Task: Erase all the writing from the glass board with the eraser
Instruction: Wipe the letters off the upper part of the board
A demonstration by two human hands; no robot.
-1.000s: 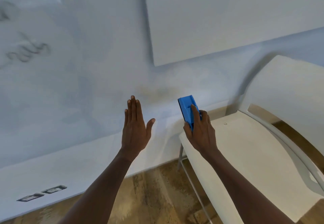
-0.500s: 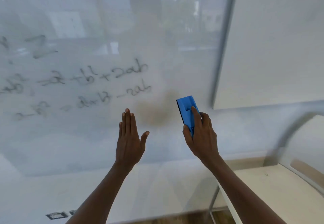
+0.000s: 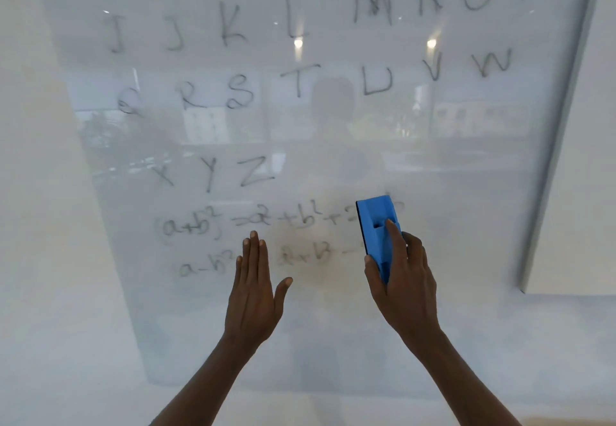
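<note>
The glass board (image 3: pixel 466 165) fills the view, covered with rows of black capital letters (image 3: pixel 233 25) and, lower down, two lines of algebra formulas (image 3: pixel 233 222). My right hand (image 3: pixel 405 279) grips a blue eraser (image 3: pixel 378 228) held upright over the right end of the formulas, hiding their last terms. Whether the eraser touches the glass is unclear. My left hand (image 3: pixel 255 289) is raised flat with straight fingers in front of the second formula line, holding nothing.
The board's right edge (image 3: pixel 560 125) runs down beside a plain white wall (image 3: pixel 593 192). A pale strip of wall (image 3: pixel 40 192) lies to the left of the glass. Reflections of a room and a person show in the glass.
The view has swung up from the chair and floor to the board, so the letters and formulas now show. Both hands have risen with it; the eraser now covers the formulas' right end.
</note>
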